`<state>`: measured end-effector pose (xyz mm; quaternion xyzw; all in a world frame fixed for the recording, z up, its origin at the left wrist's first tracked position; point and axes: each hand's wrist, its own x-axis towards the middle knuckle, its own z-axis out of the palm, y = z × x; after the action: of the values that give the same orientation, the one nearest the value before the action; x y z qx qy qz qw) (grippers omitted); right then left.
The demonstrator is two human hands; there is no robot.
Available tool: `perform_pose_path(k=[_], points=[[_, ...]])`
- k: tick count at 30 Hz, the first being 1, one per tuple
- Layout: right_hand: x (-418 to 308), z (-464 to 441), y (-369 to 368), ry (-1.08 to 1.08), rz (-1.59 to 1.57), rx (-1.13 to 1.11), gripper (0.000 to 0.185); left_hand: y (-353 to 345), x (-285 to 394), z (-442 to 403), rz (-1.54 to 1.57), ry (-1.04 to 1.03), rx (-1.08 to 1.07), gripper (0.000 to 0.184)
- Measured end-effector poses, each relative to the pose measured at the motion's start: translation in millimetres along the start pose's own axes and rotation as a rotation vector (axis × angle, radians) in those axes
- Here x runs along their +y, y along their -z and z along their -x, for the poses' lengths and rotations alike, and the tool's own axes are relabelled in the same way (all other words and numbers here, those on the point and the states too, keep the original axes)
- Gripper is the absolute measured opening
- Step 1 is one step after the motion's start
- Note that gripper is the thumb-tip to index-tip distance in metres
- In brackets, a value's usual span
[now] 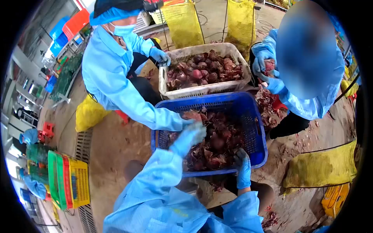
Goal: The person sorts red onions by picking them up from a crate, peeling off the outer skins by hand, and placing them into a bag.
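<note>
A blue plastic crate (261,145) stands in front of me, with red onions (217,141) and loose dry skins inside. My left hand (194,135), in a blue glove, is over the crate's left part, close to a co-worker's hand. Its fingers are smeared by motion, and I cannot make out anything in them. At the crate's near right edge, my right hand (242,165) lies across the rim, gloved fingers curled to the inside. Some onions lie near its fingertips.
Beyond the blue crate is a white crate (165,87) of onions, with a co-worker's hand (160,56) at its rim. On the right, another co-worker holds an onion (269,66). Yellow mesh sacks (322,165), stacked crates (79,182) and scattered skins (268,103) surround us.
</note>
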<state>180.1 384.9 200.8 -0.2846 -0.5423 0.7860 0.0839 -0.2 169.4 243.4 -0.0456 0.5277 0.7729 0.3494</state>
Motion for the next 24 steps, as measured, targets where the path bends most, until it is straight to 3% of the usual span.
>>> perform_pose_path(k=[2, 3, 4, 5, 6, 9, 10, 12, 13, 15, 19, 21, 22, 24], points=[[-14, -18, 2, 0.020, 0.016, -0.026, 0.050, 33, -38, 16, -0.316, 0.041, -0.139, 0.048], [-20, -31, 2, 0.066, 0.079, -0.064, 0.044, 52, -46, 23, -0.925, -0.139, -0.103, 0.045], [-28, -42, -4, 0.110, 0.142, -0.106, 0.039, 56, -35, 44, -1.108, -0.145, -0.057, 0.043], [-39, -56, -16, 0.243, 0.174, -0.142, 0.034, 60, -21, 61, -1.576, -0.136, 0.092, 0.045], [-47, -77, -29, 0.283, 0.240, -0.168, 0.031, 79, -18, 65, -1.689, -0.239, 0.191, 0.053], [-66, -162, -76, 0.439, 0.567, -0.226, 0.027, 118, -15, 59, -1.813, -0.152, 0.896, 0.088], [-69, -192, -96, 0.485, 0.680, -0.225, 0.028, 121, -12, 52, -1.809, -0.145, 0.894, 0.088], [-66, -258, -138, 0.570, 0.812, -0.222, 0.029, 127, -6, 28, -1.314, 0.087, 0.938, 0.093], [-62, -290, -160, 0.607, 0.833, -0.222, 0.031, 130, -5, 21, -1.281, 0.143, 0.961, 0.089], [-56, -349, -206, 0.610, 0.960, -0.263, 0.037, 150, -22, 16, -1.258, -0.041, 0.951, 0.086], [-29, -420, -280, 0.450, 1.243, -0.246, 0.074, 137, 0, 14, -1.166, 0.129, 0.929, 0.087], [-18, -421, -307, 0.306, 1.399, -0.179, 0.079, 142, -6, 14, -1.182, 0.103, 0.926, 0.084], [-15, -431, -310, 0.296, 1.381, -0.182, 0.077, 141, -5, 13, -1.230, -0.007, 0.947, 0.078], [-11, -442, -308, 0.328, 1.261, -0.156, 0.074, 137, 2, 11, -1.223, 0.127, 0.949, 0.079]])
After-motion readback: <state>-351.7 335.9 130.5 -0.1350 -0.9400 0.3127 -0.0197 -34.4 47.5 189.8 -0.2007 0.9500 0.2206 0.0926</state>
